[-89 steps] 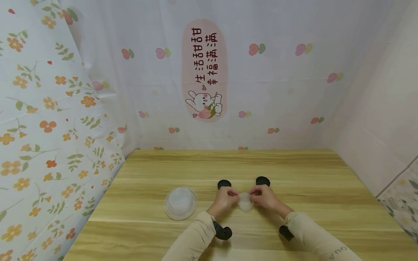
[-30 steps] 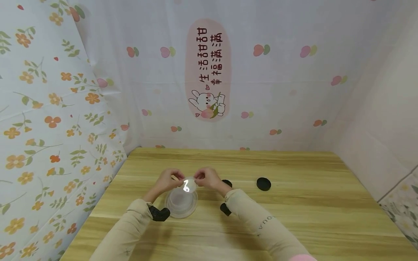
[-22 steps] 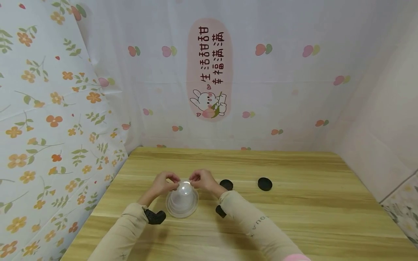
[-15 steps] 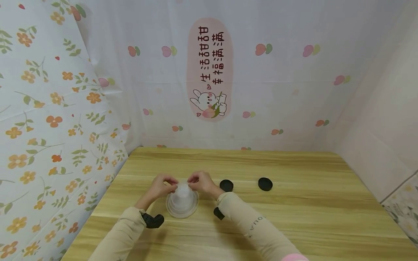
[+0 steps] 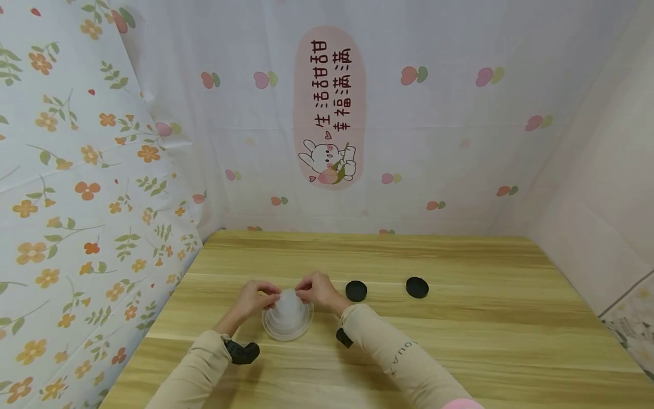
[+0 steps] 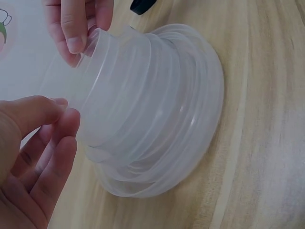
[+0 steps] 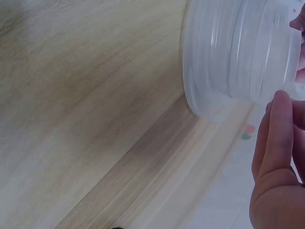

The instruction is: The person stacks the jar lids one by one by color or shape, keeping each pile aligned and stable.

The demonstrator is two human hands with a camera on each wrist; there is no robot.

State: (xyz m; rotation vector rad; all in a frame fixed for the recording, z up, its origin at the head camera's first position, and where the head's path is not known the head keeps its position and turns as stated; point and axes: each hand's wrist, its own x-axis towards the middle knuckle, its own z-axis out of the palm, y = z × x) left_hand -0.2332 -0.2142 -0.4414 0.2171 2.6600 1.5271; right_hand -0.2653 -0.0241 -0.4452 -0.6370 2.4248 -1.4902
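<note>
A translucent stepped stack of round plastic pieces (image 5: 286,330) stands on the table at the left of centre, wide at the bottom and narrower upward. At its top is a small clear round plastic piece (image 5: 288,299). My left hand (image 5: 252,299) pinches this piece's rim on one side between thumb and fingers. Across from it, my right hand (image 5: 318,289) pinches the same rim. In the left wrist view the translucent rings (image 6: 143,102) sit one inside another, with both hands' fingertips at the upper edge. The inside of the stack shows only hazily through the plastic.
Two black round discs (image 5: 356,291) (image 5: 416,287) lie to the right of my right hand on the wood-grain table (image 5: 460,341). A patterned white cloth (image 5: 439,142) hangs behind the table's far edge, and a floral cloth (image 5: 76,227) hangs at the left.
Both hands have carried the small clear piece leftward from in front of the black discs to the stack. Over the last second they have lowered it onto the top.
</note>
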